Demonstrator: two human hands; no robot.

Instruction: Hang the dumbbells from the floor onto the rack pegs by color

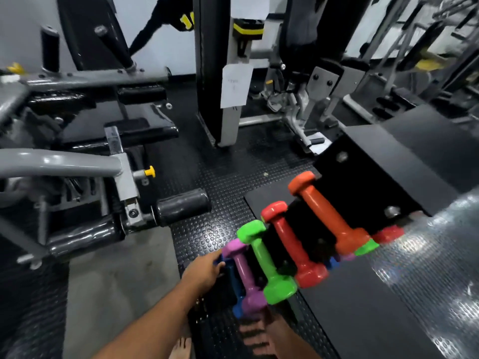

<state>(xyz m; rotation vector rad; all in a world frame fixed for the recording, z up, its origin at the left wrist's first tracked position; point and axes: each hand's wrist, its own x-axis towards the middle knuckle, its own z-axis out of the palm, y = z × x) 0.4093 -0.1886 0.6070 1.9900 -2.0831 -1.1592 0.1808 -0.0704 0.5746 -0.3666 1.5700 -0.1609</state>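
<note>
A black tiered rack [363, 177] stands on the floor at the right. On its near side, top to bottom, sit an orange dumbbell [324, 211], a red dumbbell [290, 242], a green dumbbell [261, 257], a purple dumbbell [242, 268] and, lowest, a blue dumbbell [234, 283]. My left hand [204, 272] grips the blue dumbbell's far end. My right hand [259, 332] is blurred, just below the near ends of the blue and purple dumbbells; its fingers are hidden. Red, green and blue ends show on the rack's far side.
A black mat [350, 307] lies under the rack on studded rubber flooring. A grey weight machine with padded rollers [181, 207] and a yellow knob [149, 171] crowds the left. A black column [207, 73] and more machines stand behind. My bare foot [181, 345] is at the bottom.
</note>
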